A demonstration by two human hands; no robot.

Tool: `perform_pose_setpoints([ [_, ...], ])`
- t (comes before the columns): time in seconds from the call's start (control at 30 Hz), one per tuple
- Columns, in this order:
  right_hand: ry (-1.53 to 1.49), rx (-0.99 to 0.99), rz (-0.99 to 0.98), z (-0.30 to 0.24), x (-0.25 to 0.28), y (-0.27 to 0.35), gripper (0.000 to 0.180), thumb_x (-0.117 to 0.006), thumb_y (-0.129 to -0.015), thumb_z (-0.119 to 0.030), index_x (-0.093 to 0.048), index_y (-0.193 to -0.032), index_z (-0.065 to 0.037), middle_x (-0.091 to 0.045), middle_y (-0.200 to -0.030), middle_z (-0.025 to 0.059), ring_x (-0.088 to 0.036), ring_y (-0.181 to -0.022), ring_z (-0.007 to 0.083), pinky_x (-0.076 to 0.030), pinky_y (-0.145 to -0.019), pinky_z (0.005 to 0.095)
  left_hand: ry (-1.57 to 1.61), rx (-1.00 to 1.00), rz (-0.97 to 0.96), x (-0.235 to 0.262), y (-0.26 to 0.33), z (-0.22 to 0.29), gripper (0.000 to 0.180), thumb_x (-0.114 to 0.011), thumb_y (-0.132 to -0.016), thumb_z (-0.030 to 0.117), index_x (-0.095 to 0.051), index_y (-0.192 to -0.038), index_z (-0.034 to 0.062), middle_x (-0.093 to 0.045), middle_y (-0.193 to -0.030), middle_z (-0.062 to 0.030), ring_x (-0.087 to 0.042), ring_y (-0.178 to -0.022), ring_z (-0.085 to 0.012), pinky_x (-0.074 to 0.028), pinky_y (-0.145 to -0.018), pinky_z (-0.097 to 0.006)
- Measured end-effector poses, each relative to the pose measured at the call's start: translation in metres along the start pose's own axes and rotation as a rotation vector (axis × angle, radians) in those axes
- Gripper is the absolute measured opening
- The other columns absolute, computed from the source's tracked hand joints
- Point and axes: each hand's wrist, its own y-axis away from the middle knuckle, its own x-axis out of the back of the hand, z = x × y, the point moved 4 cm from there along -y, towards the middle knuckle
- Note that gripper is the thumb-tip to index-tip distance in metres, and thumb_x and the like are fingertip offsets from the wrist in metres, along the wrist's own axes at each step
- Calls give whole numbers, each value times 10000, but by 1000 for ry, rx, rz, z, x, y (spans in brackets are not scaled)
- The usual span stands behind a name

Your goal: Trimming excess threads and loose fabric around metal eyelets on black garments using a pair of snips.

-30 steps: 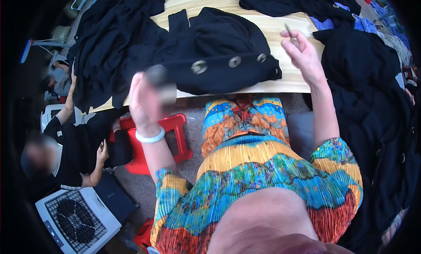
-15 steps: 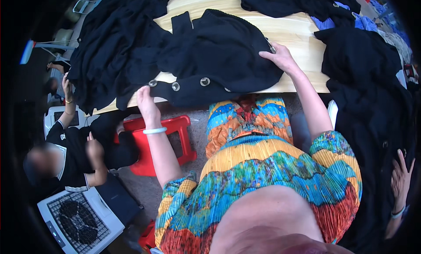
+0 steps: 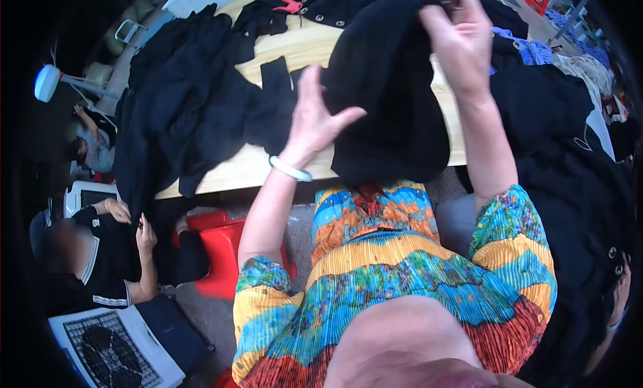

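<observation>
A black knit garment hangs in soft folds over the near edge of the wooden table, its upper part raised. My right hand grips it at the top, thumb against the cloth; the fingertips are partly cut off by the upper edge. Close to the garment's left side, my left hand is open, thumb and fingers spread, holding nothing. Under and beyond that hand lies more black cloth with a flat strip.
The wooden table carries a black garment heap on the left and a red-handled tool at the far side. Black garments drape at right. A seated person is at left, beside a red stool and a fan unit.
My right hand has lifted the garment upward and away from me. My left hand has let go of the buttoned edge, moved up and right, and opened. The person at left has lowered a hand.
</observation>
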Motion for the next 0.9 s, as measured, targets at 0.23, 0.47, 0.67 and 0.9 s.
perform_pose_setpoints([
  [0.23, -131, -82, -123, 13, -22, 13, 98, -535, -788, -20, -533, -881, 8, -566, -770, 17, -511, -721, 43, -434, -663, 191, 314, -30, 274, 3, -15, -3, 223, -548, -779, 126, -544, -843, -88, -611, -754, -148, -574, -720, -203, -440, -659, -321],
  [0.47, -366, -309, -376, 27, -77, 58, 358, -696, -712, -216, -502, -933, -11, -507, -818, 4, -427, -692, 51, -388, -625, 196, 807, 42, 284, 56, -26, 56, 296, -399, -910, 225, -529, -1009, -22, -583, -962, -85, -573, -826, -157, -463, -739, -246],
  [0.67, -266, -192, -294, 31, -87, 71, 622, -734, -609, -173, -413, -1116, -8, -560, -1005, 139, -555, -948, 190, -433, -816, 278, 613, 29, 233, 55, 0, 58, 295, -406, -907, 167, -475, -1103, -42, -546, -1034, -92, -517, -930, -154, -388, -828, -248],
  [0.9, -573, -208, -211, 8, -90, 31, 397, -666, -683, -80, -493, -1026, 17, -582, -920, 57, -531, -846, 94, -439, -769, 237, -112, -11, 355, 4, 70, 29, 1114, -798, -548, 278, -57, -1311, -53, -141, -1330, -256, -138, -1259, -369, -149, -1025, -424],
])
